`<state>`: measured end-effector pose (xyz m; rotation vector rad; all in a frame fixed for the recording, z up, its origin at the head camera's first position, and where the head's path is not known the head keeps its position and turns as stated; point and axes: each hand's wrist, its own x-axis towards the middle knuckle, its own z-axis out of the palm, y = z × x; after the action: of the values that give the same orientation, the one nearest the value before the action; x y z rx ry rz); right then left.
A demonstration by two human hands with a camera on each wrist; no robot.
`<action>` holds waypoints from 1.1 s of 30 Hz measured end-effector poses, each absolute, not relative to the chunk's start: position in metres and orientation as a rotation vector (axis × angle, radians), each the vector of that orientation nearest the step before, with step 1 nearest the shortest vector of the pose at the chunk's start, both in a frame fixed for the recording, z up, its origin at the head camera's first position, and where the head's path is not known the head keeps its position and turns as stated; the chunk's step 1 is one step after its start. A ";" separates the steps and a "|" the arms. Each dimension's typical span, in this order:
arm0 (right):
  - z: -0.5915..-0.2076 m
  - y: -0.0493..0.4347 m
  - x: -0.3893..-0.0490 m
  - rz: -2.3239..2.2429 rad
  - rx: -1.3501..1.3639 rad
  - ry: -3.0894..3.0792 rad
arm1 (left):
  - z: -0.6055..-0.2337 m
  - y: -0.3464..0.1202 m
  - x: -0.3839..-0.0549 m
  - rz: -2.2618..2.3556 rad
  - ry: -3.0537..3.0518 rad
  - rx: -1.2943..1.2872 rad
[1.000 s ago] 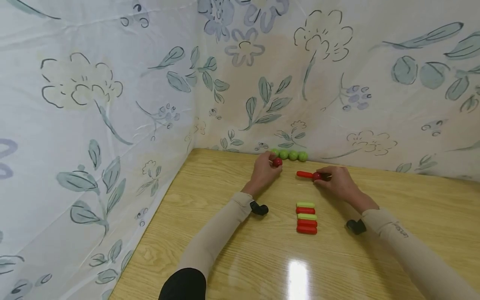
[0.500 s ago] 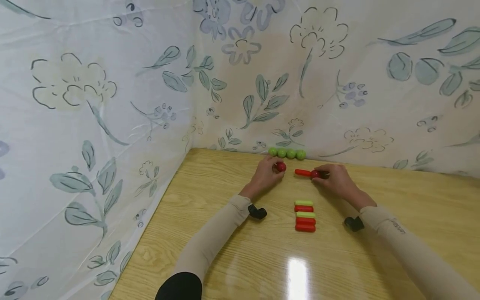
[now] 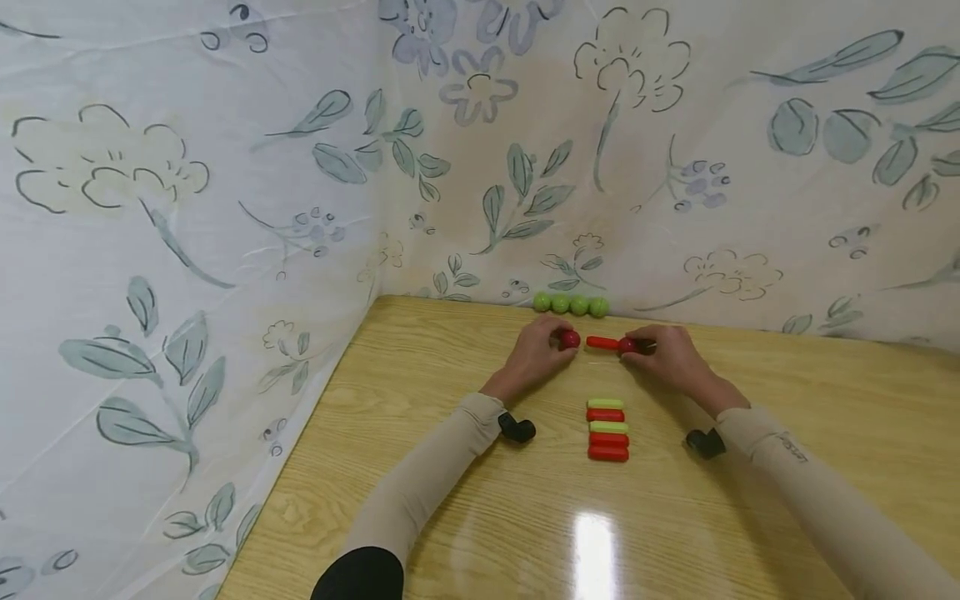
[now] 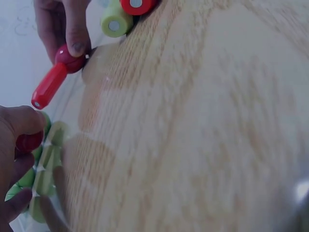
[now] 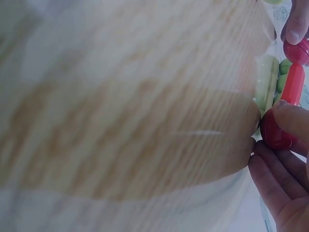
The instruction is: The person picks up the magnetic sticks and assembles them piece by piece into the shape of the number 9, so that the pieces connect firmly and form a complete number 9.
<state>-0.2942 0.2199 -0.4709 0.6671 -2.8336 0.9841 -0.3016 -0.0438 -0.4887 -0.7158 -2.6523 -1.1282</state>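
Here, near the centre of the head view, a person's left hand (image 3: 534,350) is pinching a red ball (image 3: 572,339) between thumb and fingers. Just to the right in the frame, the right hand (image 3: 670,360) is pinching a second red ball (image 3: 627,344) with its thumb and fingers, and a red stick (image 3: 602,342) is touching that ball and pointing leftward at the first one. A narrow gap is showing between the stick's end and the left hand's ball. Just above the hands, four green balls (image 3: 579,305) are sitting in a row along the back edge of the tabletop (image 3: 420,367), beside the flowered cloth (image 3: 457,179). Below the hands, right of the frame's centre, five more sticks (image 3: 608,427), three red and two yellow-green, are lying side by side in a column. Beige sleeves (image 3: 423,467) are covering both forearms.
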 end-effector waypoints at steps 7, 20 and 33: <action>-0.469 0.220 -0.296 0.971 0.674 -2.839 | -0.486 -0.040 -0.302 -1.123 -2.669 -0.700; -0.469 0.220 -0.297 0.948 0.680 -2.853 | -0.489 -0.036 -0.304 -1.118 -2.666 -0.731; -0.471 0.220 -0.300 0.923 0.673 -2.829 | -0.492 -0.034 -0.308 -1.085 -2.687 -0.703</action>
<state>-0.3002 0.2202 -0.4710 0.6732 -2.8287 0.9229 -0.3085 -0.0337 -0.4923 -0.7026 -2.6865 -1.0853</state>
